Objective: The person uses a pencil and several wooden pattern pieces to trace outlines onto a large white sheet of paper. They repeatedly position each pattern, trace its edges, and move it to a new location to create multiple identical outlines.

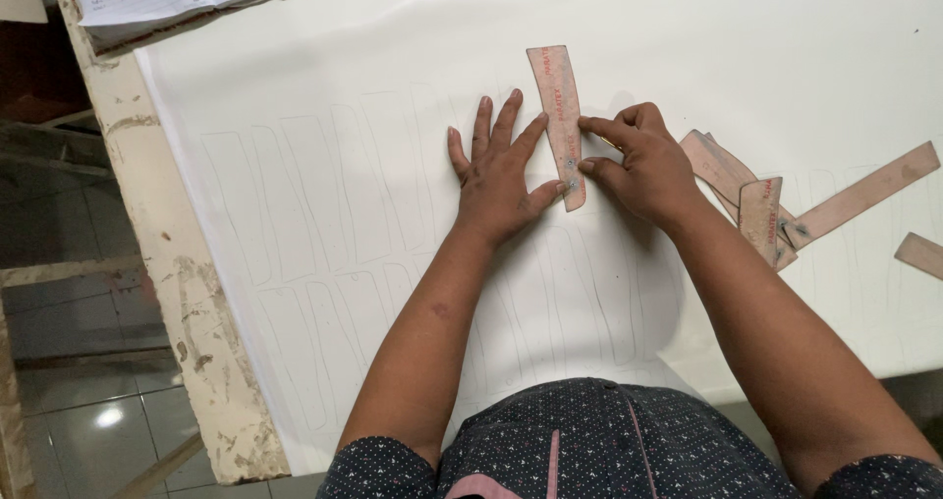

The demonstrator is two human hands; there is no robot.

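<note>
The narrow cardboard template (559, 116) lies upright on the white sheet (324, 214) covering the bench (128, 165), with the left hand (499, 170) spread flat just left of it, fingertips and thumb pinning its edge, and the right hand (640, 157) just right of it, fingers curled and pinched narrow against its other edge, though I cannot tell whether they hold a pencil. If either hand eases off, the template could likely skew and spoil the outline beside the earlier rows. No container shows; spare templates (761, 199) lie loose to the right of it.

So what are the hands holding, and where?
Left hand presses the tan cardboard template strip flat on white fabric; right hand pinches its right edge.
</note>
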